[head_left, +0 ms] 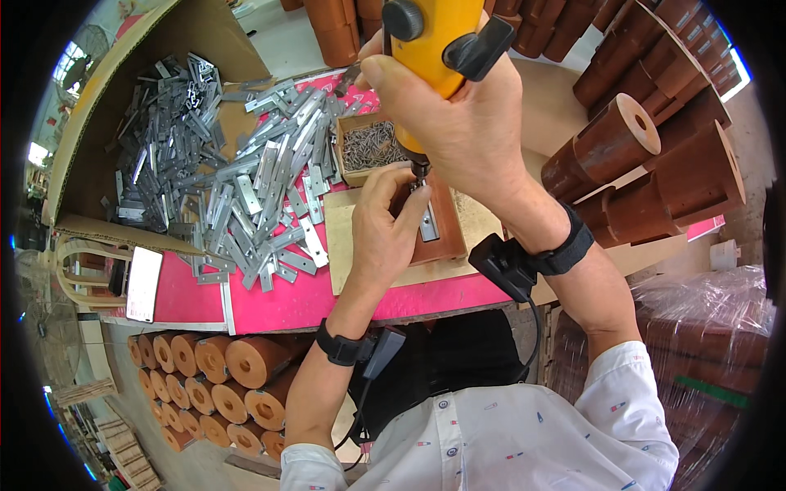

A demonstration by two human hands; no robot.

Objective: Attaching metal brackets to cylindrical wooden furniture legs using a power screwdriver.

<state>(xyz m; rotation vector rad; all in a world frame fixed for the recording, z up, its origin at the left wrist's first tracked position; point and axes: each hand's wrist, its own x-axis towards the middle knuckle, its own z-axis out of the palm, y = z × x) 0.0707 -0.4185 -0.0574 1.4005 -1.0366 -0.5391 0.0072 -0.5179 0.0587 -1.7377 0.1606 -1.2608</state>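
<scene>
My right hand [471, 123] is wrapped round a yellow power screwdriver [438, 37] with black knobs, held upright with its tip down. Its bit [420, 172] meets a small metal plate [429, 225] lying on a reddish-brown block [449, 233]. At the bit's lower end, the fingertips of my left hand [383, 219] close in a pinch; they hide what is between them. Under the block lies a tan board [348, 254]. Just beyond my left hand stands a small wooden box [341, 155] full of loose screws.
Loose metal plates [270, 176] spread over the pink tabletop [278, 303] from a cardboard box [82, 164] at left. A phone-like slab [145, 284] stands at the table edge. Brown cylinders [630, 135] crowd the right; more cylinders [250, 362] are stacked below left.
</scene>
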